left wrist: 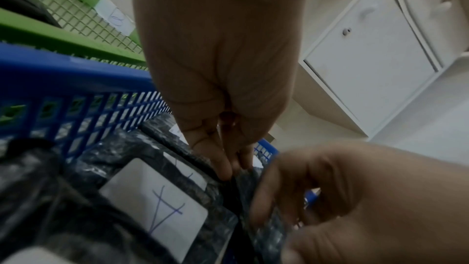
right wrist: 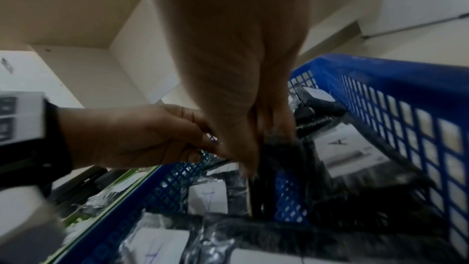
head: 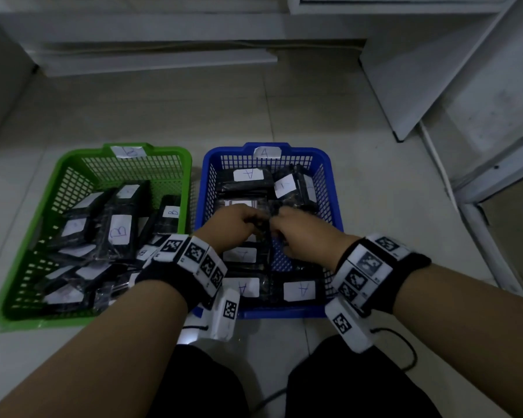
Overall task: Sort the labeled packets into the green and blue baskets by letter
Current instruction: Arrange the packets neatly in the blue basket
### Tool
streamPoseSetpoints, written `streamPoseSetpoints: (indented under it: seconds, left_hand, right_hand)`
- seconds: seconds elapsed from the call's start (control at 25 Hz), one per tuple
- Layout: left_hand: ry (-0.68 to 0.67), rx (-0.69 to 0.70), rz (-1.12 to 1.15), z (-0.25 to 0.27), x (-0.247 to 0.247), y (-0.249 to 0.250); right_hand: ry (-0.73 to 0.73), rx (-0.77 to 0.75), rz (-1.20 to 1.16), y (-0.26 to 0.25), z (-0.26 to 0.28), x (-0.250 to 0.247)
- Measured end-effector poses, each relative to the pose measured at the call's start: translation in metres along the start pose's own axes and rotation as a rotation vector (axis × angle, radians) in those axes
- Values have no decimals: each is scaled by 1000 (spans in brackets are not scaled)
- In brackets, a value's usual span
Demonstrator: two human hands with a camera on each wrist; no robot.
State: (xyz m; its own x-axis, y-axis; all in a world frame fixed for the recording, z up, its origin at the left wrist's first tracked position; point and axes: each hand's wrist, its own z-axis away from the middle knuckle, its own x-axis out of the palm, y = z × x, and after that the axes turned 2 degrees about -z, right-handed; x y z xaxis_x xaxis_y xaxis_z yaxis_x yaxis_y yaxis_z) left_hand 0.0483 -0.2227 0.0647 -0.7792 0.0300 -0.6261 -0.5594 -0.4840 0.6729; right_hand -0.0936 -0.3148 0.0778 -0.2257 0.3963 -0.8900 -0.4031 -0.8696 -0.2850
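Both hands meet over the middle of the blue basket (head: 329, 176), tagged A on its far rim. Between them stands a black packet (head: 264, 229) on edge; its label is hidden. My left hand (head: 248, 221) pinches its left side and my right hand (head: 280, 224) grips its right side. In the left wrist view the left hand's fingertips (left wrist: 225, 168) sit on the packet's top edge (left wrist: 264, 228). The right wrist view shows the right hand (right wrist: 256, 158) closed around the dark packet (right wrist: 279, 152). Several A packets (head: 248, 175) lie in the blue basket. Several B packets (head: 120, 230) fill the green basket (head: 73, 164).
The two baskets sit side by side on a pale tiled floor (head: 284, 110). A white cabinet (head: 435, 70) stands at the back right and low white shelving (head: 151, 60) runs along the back. My black-clad knees (head: 360, 387) and a black cable (head: 405, 348) lie just before the baskets.
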Motion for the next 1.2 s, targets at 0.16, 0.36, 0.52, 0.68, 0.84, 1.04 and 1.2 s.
streamPoseSetpoints:
  seconds: [0.16,0.36,0.52,0.68,0.84,1.04,1.2]
  left_hand:
    - [-86,77,-265,0,6,-2]
    - [-79,100,-293,-8,14,-5]
    - [43,87,-228,-12,15,-7]
    - [-49,87,-273,-16,20,-9]
    - [22,143,-334,-26,24,-7]
    - [550,-33,-392,-30,4,-19]
    - [337,-191,-365,-31,-11,-34]
  right_hand:
    - [-53,75,-248,9,-13,6]
    - [189,116,-228,30,-27,13]
    - [115,109,-250,37,-27,18]
    - [-106,37,-90,43,-22,13]
    - [267,133,-239,55,-23,0]
    - [250,97,11,78,-35,0]
    - [143,91,106,77,-44,0]
